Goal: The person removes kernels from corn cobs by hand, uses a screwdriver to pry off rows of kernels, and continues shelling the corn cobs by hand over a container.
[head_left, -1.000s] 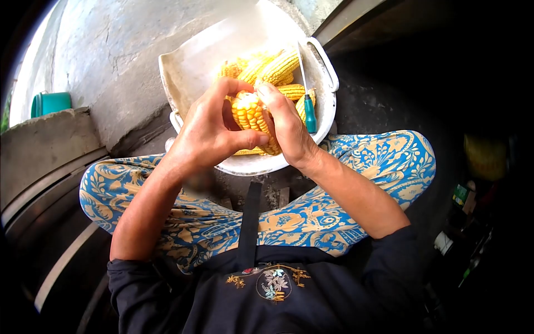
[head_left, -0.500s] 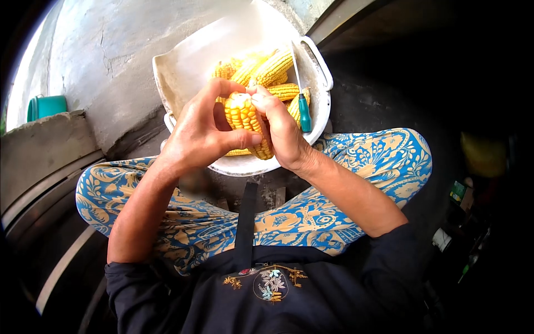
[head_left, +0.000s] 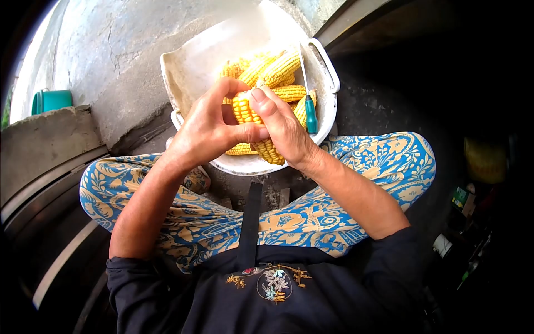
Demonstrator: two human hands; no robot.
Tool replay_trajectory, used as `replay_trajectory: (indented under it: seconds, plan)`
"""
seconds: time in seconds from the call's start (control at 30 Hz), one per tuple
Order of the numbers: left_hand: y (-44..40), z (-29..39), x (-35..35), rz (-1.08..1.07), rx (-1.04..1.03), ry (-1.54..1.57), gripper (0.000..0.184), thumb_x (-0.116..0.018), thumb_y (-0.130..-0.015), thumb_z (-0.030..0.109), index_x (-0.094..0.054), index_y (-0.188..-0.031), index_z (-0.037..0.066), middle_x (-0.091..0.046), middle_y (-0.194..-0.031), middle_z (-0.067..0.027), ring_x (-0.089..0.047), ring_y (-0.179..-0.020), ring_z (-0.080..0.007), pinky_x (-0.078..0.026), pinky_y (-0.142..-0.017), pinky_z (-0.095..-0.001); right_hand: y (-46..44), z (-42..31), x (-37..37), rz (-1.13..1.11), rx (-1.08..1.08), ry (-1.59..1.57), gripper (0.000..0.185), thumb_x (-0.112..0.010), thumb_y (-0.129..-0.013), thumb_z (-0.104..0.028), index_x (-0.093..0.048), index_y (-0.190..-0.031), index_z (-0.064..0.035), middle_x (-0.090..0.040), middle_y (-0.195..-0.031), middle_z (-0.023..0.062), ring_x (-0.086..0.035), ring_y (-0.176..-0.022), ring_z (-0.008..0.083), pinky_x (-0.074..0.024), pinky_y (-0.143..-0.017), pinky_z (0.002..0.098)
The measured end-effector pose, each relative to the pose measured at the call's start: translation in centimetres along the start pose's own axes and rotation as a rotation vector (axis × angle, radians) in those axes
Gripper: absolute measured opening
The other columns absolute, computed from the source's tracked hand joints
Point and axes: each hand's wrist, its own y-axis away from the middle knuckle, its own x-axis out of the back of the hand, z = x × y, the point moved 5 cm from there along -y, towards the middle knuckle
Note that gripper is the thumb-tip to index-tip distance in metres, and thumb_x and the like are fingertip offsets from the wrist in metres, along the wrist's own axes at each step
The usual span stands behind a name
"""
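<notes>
Both my hands grip one yellow corn cob over the near side of a white tub. My left hand curls round its left side, with the thumb across the front of it. My right hand wraps the right side, its thumb pressing on the kernels near the top end. The cob tilts, its lower end showing below my hands. Behind them, several more corn cobs are piled in the tub. A screwdriver with a green handle leans against the cobs on the right, its thin shaft pointing up.
The tub stands between my crossed legs in patterned trousers, beside a grey concrete wall. A green container sits on a ledge at the left. Assorted items, including a white cup-like thing, lie in shadow at the right.
My right thumb has moved from the cob's top end down over its kernels, covering more of the front. The whole view has shifted slightly.
</notes>
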Motion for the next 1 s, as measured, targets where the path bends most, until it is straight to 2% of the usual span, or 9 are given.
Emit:
replay_trajectory:
  seconds: [0.1,0.17,0.4,0.6,0.67,0.8,0.9,0.97,1.0]
  plan:
    - [0.0,-0.4,-0.4,-0.027,-0.019,0.123,0.061,-0.082,-0.067,0.018,-0.047,-0.112,-0.005,-0.061,-0.085,-0.0089,-0.06,-0.069,-0.0105,-0.049,-0.059,-0.0256,0.5,-0.9,0.0,0.054,0.048,0.112,0.042,-0.036,-0.097,-0.04,-0.05,-0.093,-0.0009,-0.049,-0.083,0.0051,-0.047,-0.078,0.0118,-0.0415,-0.071,0.0268]
    - [-0.2,-1.0,-0.2,0.006,-0.086,0.012,0.062,-0.082,-0.067,0.018,-0.047,-0.113,-0.004,-0.061,-0.086,-0.0091,-0.06,-0.07,-0.0109,-0.049,-0.059,-0.0254,0.9,-1.5,0.1,0.101,0.07,0.166,0.04,-0.035,-0.097,-0.037,-0.05,-0.095,-0.0003,-0.049,-0.084,0.0061,-0.048,-0.078,0.0127,-0.0416,-0.073,0.0281]
    - [-0.1,-1.2,-0.6,-0.024,-0.054,0.2,0.059,-0.081,-0.068,0.015,-0.046,-0.111,-0.004,-0.061,-0.085,-0.0093,-0.063,-0.074,-0.0131,-0.052,-0.061,-0.0259,0.4,-0.5,-0.2,0.055,-0.05,-0.082,0.039,-0.029,-0.099,-0.032,-0.052,-0.098,-0.0001,-0.053,-0.085,0.004,-0.051,-0.078,0.0115,-0.0434,-0.073,0.0273]
    - [0.0,-0.5,-0.6,-0.014,-0.061,0.205,0.058,-0.082,-0.068,0.015,-0.046,-0.11,-0.003,-0.062,-0.085,-0.0077,-0.062,-0.073,-0.0117,-0.052,-0.061,-0.0244,0.6,-0.7,0.4,0.165,-0.066,-0.044,0.043,-0.029,-0.1,-0.035,-0.052,-0.098,0.0008,-0.055,-0.085,0.0042,-0.052,-0.08,0.0114,-0.0442,-0.074,0.0266]
    - [-0.1,-0.5,-0.3,-0.075,0.007,0.12,0.058,-0.081,-0.069,0.011,-0.044,-0.113,0.0,-0.054,-0.097,-0.0048,-0.059,-0.085,-0.0104,-0.052,-0.075,-0.0247,0.3,-1.0,0.1,0.09,-0.079,-0.139,0.046,-0.032,-0.098,-0.042,-0.051,-0.098,0.0002,-0.055,-0.088,0.0055,-0.054,-0.084,0.0113,-0.0453,-0.075,0.0247]
    - [-0.1,-0.7,-0.3,-0.066,0.003,0.019,0.058,-0.08,-0.069,0.011,-0.044,-0.113,0.0,-0.054,-0.098,-0.0048,-0.059,-0.087,-0.0109,-0.052,-0.077,-0.0253,0.1,-1.1,0.1,0.041,-0.077,-0.021,0.05,-0.04,-0.092,-0.048,-0.05,-0.099,0.0006,-0.054,-0.09,0.0076,-0.053,-0.083,0.0113,-0.0452,-0.073,0.0247]
    - [-0.1,-1.0,-0.5,-0.068,0.011,0.064,0.059,-0.08,-0.069,0.01,-0.044,-0.114,-0.001,-0.054,-0.1,-0.0052,-0.059,-0.087,-0.0114,-0.052,-0.077,-0.0258,0.1,-0.9,0.4,0.009,0.059,0.052,0.044,-0.038,-0.093,-0.041,-0.049,-0.098,0.0011,-0.053,-0.09,0.0083,-0.053,-0.083,0.0138,-0.0448,-0.074,0.0274]
    - [-0.2,-1.1,-0.5,-0.009,-0.082,0.206,0.059,-0.081,-0.068,0.016,-0.047,-0.113,-0.003,-0.062,-0.079,-0.0069,-0.059,-0.064,-0.0091,-0.047,-0.054,-0.024,0.1,-0.8,0.5,0.015,0.049,0.058,0.043,-0.037,-0.094,-0.04,-0.049,-0.099,0.0013,-0.053,-0.09,0.009,-0.053,-0.084,0.0155,-0.0446,-0.075,0.0289]
    - [-0.2,-0.9,-0.3,-0.005,-0.081,0.205,0.059,-0.081,-0.068,0.016,-0.047,-0.113,-0.003,-0.062,-0.079,-0.0069,-0.059,-0.064,-0.0091,-0.047,-0.054,-0.024,0.1,-0.7,0.5,0.024,0.042,0.065,0.042,-0.036,-0.094,-0.038,-0.049,-0.099,0.0015,-0.052,-0.091,0.0097,-0.053,-0.085,0.0172,-0.0444,-0.076,0.0304]
